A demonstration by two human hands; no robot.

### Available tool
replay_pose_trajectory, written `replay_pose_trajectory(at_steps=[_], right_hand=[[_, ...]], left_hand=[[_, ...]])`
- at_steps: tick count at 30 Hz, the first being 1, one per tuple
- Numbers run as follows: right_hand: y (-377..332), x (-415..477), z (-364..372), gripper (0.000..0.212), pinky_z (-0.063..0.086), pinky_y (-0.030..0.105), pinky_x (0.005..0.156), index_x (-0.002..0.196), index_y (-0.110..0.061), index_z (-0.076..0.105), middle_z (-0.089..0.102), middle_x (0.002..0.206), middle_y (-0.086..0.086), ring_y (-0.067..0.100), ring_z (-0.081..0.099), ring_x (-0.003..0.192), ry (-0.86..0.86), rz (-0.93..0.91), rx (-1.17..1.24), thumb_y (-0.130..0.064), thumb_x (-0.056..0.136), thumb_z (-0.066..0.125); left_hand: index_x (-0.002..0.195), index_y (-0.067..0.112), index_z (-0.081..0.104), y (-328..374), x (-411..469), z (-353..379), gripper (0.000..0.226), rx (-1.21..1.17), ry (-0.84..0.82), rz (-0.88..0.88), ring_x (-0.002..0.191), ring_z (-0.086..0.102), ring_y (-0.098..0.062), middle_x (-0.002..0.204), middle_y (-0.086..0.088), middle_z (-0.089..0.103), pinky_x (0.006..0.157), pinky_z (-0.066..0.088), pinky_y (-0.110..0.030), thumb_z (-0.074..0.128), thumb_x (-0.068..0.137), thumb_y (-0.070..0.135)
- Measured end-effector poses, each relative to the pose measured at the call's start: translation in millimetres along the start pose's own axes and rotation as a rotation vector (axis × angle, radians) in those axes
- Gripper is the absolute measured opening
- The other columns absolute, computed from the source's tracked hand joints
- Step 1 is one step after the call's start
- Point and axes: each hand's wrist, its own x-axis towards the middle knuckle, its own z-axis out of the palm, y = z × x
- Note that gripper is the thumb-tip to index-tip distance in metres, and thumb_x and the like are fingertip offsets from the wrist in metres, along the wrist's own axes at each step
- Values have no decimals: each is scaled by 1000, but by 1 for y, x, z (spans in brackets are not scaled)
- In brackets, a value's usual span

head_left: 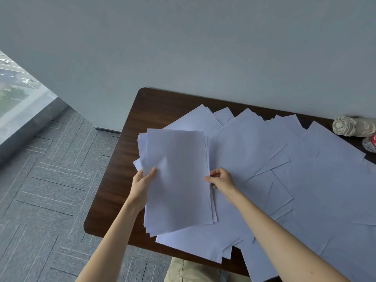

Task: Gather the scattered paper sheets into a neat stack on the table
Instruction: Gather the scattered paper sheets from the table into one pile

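Left hand (pixel 143 181) gripping the left edge of a gathered paper stack (pixel 177 180), thumb laid on top; right hand (pixel 220 180) pinching the stack's right edge, fingers curled; stack held between both hands over the dark wooden table (pixel 122 159); loose sheets (pixel 284 180) overlapping beneath and right of the hands; farther right, by the wall, rolled cloth (pixel 350 126) and plastic bottle (pixel 370 143); grey carpet (pixel 50 190) left of the left hand.
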Motion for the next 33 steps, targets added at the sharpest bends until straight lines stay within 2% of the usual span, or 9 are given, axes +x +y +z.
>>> replay_pose_trajectory(at_steps=[3, 7, 10, 13, 15, 17, 21, 27, 33], right_hand=[[-8, -3, -2, 35, 44, 21, 62, 107, -10, 55, 59, 97, 2, 12, 55, 78, -67, 11, 89, -16, 81, 77], [-17, -5, -10, 57, 49, 24, 81, 122, -12, 58, 61, 116, -2, 11, 58, 102, -207, 32, 234, -42, 78, 77], [-24, -8, -15, 68, 45, 28, 85, 98, -18, 57, 54, 93, -1, 16, 52, 92, -380, 78, 327, -68, 58, 79], [-30, -8, -26, 48, 40, 26, 81, 83, -20, 65, 46, 76, -1, 20, 49, 79, -422, 109, 554, -62, 64, 81], [-33, -11, -40, 42, 40, 30, 99, 119, -19, 66, 67, 109, 3, 25, 61, 110, -424, 60, 721, -48, 90, 62], [-38, -17, -58, 39, 44, 37, 102, 130, -15, 59, 65, 129, 5, 22, 59, 122, -424, 27, 796, -36, 99, 49], [-38, -15, -86, 37, 52, 39, 94, 130, -10, 60, 67, 125, 10, 27, 63, 116, -286, -6, 738, -21, 95, 58], [-13, -1, -105, 32, 53, 40, 91, 123, -6, 64, 70, 117, 11, 27, 68, 102, 157, 33, 842, -7, 91, 63], [-2, 3, -109, 12, 46, 30, 85, 101, -9, 66, 68, 111, 11, 22, 62, 95, 478, 90, 606, -4, 90, 62]], left_hand=[[124, 7, 60, 25, 6, 7, 31, 16, -109, 1, 82, 70, -25, 104, -14, 71, 71, 59, -39, 60, 96, 19], [130, 9, 57, 61, 18, 28, 45, 47, -273, 10, 94, 68, -28, 119, -17, 67, 80, 59, -40, 66, 89, 24], [128, 6, 58, 83, 21, 54, 41, 88, -369, 28, 92, 69, -27, 118, -18, 67, 83, 59, -39, 65, 91, 23], [128, 4, 57, 101, 22, 85, 37, 116, -444, 35, 91, 70, -26, 116, -17, 68, 81, 59, -37, 60, 95, 19], [127, 2, 58, 111, 28, 102, 36, 134, -482, 38, 91, 70, -25, 115, -17, 69, 81, 59, -38, 58, 95, 19], [127, 0, 57, 116, 36, 114, 38, 154, -498, 42, 93, 68, -28, 116, -19, 68, 85, 58, -40, 60, 95, 20], [124, 1, 59, 110, 55, 137, 34, 230, -465, 39, 88, 70, -25, 110, -16, 70, 76, 60, -36, 62, 95, 19], [122, -2, 59, 76, 81, 168, 56, 453, -502, -96, 105, 68, -33, 117, -19, 69, 89, 57, -41, 76, 75, 23], [98, 2, 64, 48, 106, 221, 27, 990, -420, 187, 84, 60, -27, 89, -11, 63, 69, 50, -37, 72, 74, 12]])
